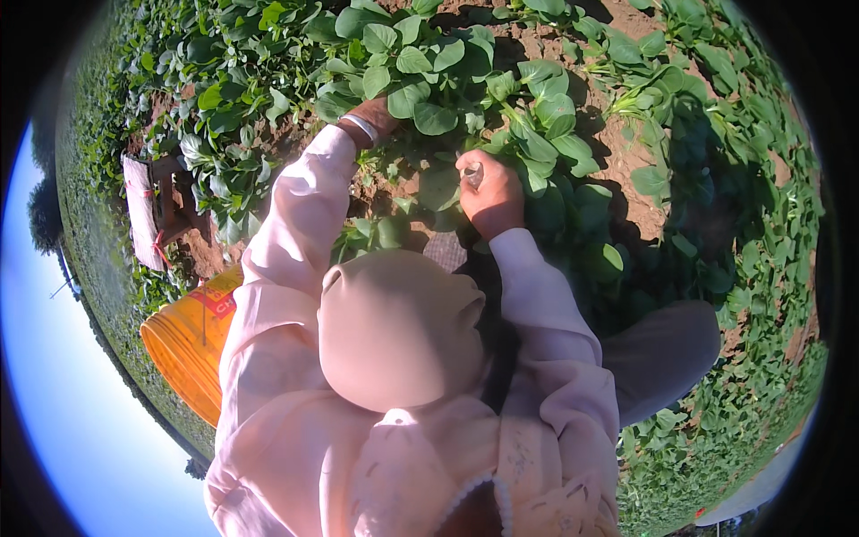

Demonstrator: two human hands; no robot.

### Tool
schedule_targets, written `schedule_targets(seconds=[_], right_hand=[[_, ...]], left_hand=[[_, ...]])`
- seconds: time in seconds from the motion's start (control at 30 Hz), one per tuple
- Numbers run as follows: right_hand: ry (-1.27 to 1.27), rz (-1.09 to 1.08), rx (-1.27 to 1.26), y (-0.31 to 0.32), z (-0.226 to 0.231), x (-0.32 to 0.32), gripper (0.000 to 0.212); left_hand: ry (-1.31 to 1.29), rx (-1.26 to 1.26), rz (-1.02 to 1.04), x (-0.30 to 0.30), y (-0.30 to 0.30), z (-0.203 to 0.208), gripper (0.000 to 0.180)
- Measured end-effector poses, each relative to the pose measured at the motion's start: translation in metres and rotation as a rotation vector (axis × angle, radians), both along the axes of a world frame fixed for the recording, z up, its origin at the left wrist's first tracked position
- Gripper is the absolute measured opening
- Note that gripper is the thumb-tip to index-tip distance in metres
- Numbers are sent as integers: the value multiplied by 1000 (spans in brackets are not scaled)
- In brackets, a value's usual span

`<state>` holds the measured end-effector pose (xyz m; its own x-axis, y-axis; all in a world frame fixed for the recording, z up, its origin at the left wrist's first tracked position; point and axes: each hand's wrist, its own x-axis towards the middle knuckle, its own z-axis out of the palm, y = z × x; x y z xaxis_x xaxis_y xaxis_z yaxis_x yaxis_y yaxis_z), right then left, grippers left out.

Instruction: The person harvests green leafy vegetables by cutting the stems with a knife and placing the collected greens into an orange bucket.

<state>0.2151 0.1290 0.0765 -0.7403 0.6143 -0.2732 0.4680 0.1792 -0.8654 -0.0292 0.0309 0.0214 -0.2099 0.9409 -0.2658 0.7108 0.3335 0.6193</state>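
Note:
Leafy green plants (394, 58) with broad round leaves grow in front of me. Into them reaches my left hand (374, 115), a pale band round its wrist; leaves cover its fingers. Lower and to the right, my right hand (494, 197) is closed, thumb side up. A small greyish, shiny end (473, 174) shows inside its curled fingers, too little of it to name. Close beside that fist stands another leafy plant (541, 125), its leaves next to the knuckles. Both forearms wear loose pale pink sleeves.
An orange bucket (179, 345) with a red label lies tilted at my left. Beyond it is a box-like thing (148, 210) with a pale side and red ties. Rounded beige cloth (403, 331) lies between my arms; a grey-clothed knee (667, 358) juts right. Brown soil (626, 152) shows between plants.

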Motion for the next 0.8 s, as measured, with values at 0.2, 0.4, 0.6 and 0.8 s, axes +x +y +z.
schedule_targets(seconds=[0.2, 0.4, 0.6, 0.8], right_hand=[[101, -155, -132, 3, -2, 28, 11], [135, -372, -499, -12, 2, 34, 5], [-12, -52, 7, -13, 14, 32, 25], [-84, 1, 157, -19, 18, 23, 28]], left_hand=[[-863, 128, 1140, 11, -12, 16, 35], [107, 148, 246, 33, -20, 17, 23], [263, -118, 369, 55, -10, -1, 28], [286, -150, 541, 66, 3, -17, 34]])
